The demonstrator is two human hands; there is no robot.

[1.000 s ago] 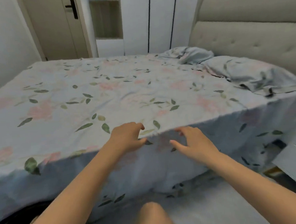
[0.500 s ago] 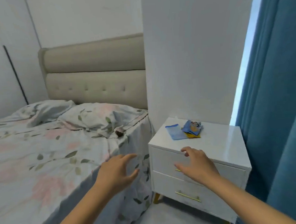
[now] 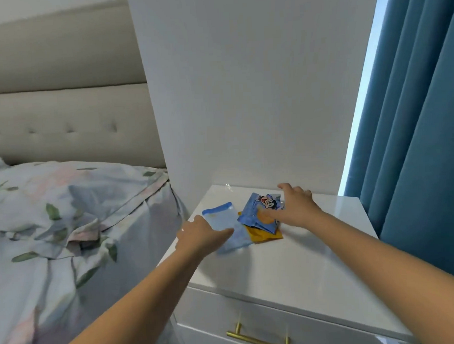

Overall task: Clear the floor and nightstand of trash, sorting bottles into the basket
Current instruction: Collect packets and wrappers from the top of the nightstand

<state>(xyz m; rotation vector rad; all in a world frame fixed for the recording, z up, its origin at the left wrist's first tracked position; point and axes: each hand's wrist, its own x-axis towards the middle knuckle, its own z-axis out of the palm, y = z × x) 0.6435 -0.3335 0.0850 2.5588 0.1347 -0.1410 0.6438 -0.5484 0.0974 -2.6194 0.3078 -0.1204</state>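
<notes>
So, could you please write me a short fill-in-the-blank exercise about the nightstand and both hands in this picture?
1. The wrappers lie on top of the white ____.
2. The left hand touches the pale blue wrapper, while the right hand reaches over the ____ wrapper.
3. An ____ wrapper peeks out beneath the cartoon one.
4. The drawer handle is ____ coloured.

Missing words: nightstand; cartoon; orange; gold

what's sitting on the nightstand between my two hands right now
In the head view, snack wrappers: a pale blue packet by the left hand, a cartoon-printed blue one under the right hand, an orange one beneath.
</notes>
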